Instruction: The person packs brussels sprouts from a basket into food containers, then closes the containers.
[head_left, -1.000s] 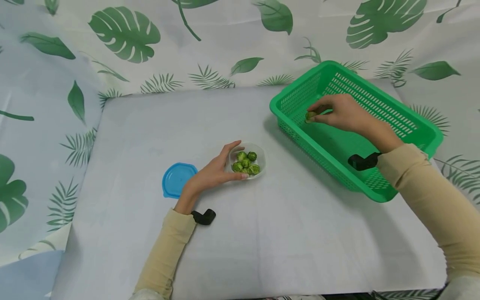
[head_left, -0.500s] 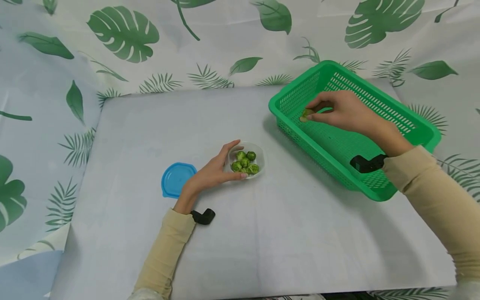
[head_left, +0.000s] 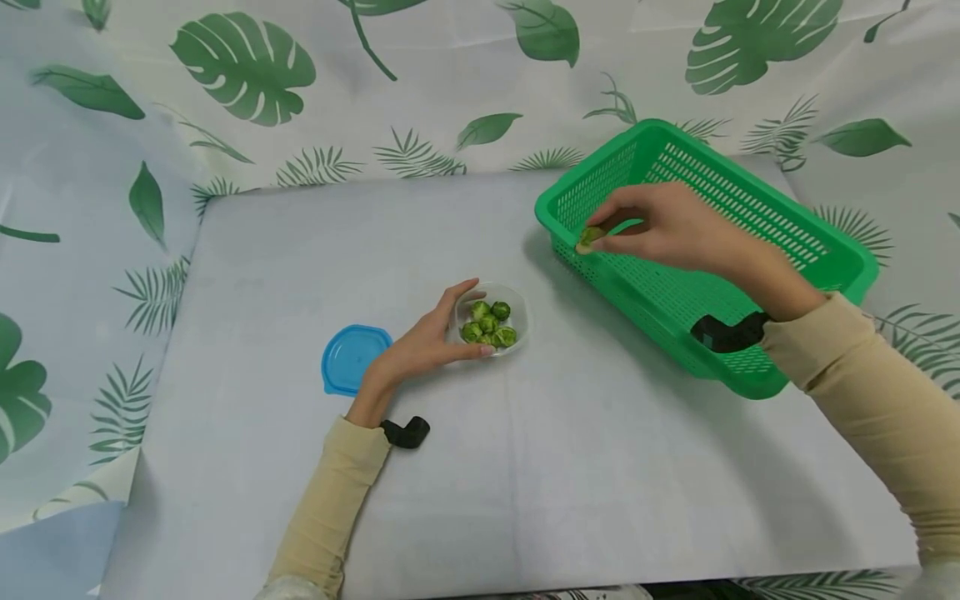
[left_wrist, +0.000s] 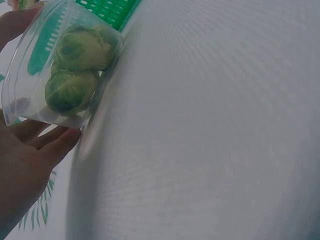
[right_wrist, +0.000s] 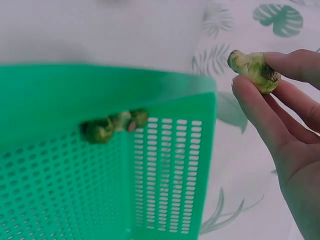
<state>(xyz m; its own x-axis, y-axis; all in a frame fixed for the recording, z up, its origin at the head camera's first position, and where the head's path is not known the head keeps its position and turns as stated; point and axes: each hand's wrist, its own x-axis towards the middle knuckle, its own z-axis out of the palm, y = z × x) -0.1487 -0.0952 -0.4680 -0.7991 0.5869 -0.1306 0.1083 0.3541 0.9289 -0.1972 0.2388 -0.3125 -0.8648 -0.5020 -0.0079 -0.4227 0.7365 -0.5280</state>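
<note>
A small clear plastic container [head_left: 519,302] holding several green Brussels sprouts [head_left: 487,323] stands mid-table. My left hand [head_left: 416,346] grips its left side, thumb at the near edge and fingers at the far edge. Over the left rim of a green basket [head_left: 847,267], my right hand [head_left: 671,225] pinches one Brussels sprout [head_left: 589,238] between thumb and fingertips. In the right wrist view that held sprout [right_wrist: 257,71] looks browned at its cut end. A few blurred sprouts [right_wrist: 98,131] show inside the basket there; from the head view my hand and the basket wall hide them.
A blue lid [head_left: 348,358] lies flat on the table to the left of the container, partly behind my left wrist. The basket's slotted walls rise at the right of the table. A leaf-printed backdrop [head_left: 420,75] stands behind.
My right hand has moved left with the pinched sprout, from over the basket's inside to its left rim. My left hand and the container have stayed in place.
</note>
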